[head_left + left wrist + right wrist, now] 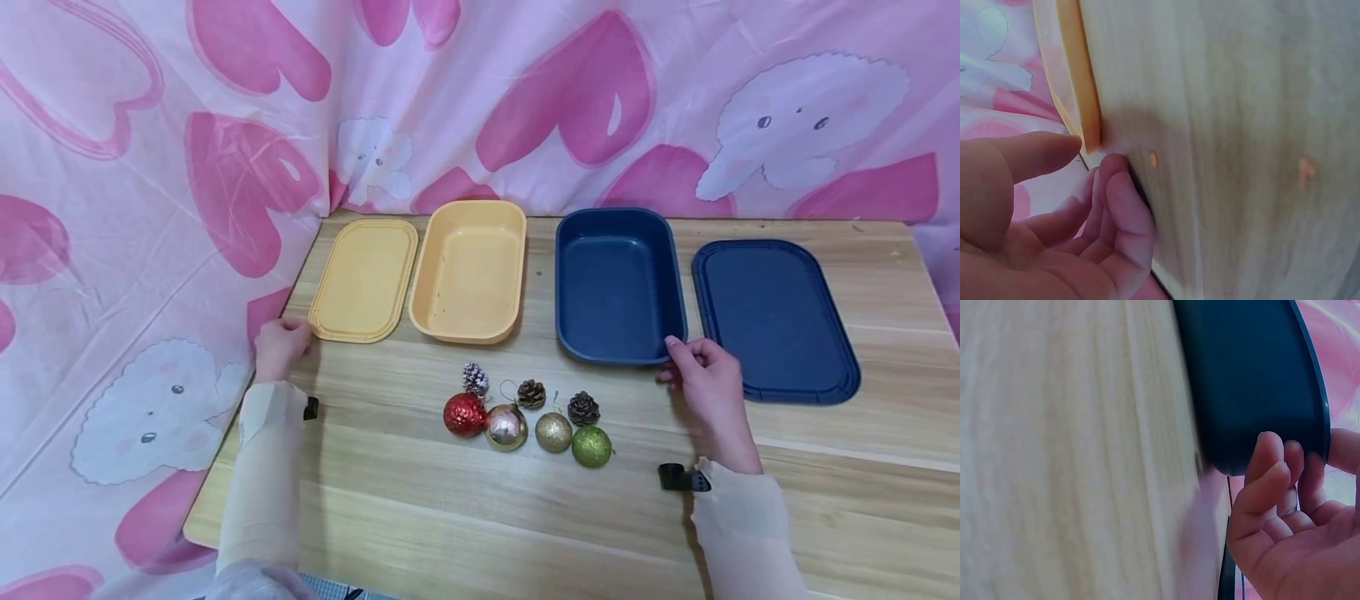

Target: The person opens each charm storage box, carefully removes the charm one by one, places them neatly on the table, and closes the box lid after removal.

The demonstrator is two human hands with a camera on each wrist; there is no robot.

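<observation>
My left hand (pixel 281 348) is at the front left corner of the yellow lid (pixel 365 279), which lies flat on the table. In the left wrist view its thumb tip is close to the lid's edge (pixel 1079 75), and the loosely curled fingers (pixel 1127 206) are just below the corner. My right hand (pixel 708 379) grips the front right corner of the open navy blue box (pixel 621 350). Its thumb rests over the rim, and the curled fingers (pixel 1263 494) are against the outer wall. The navy lid (pixel 780 321) lies right of that box.
An open yellow box (pixel 472 275) stands between the yellow lid and the navy box. On the wooden table (pixel 450 517), in front, lie a red ball (pixel 465 415), gold balls (pixel 553 432), a green ball (pixel 592 447) and pine cones (pixel 583 408). A pink heart-print curtain (pixel 420 100) hangs behind.
</observation>
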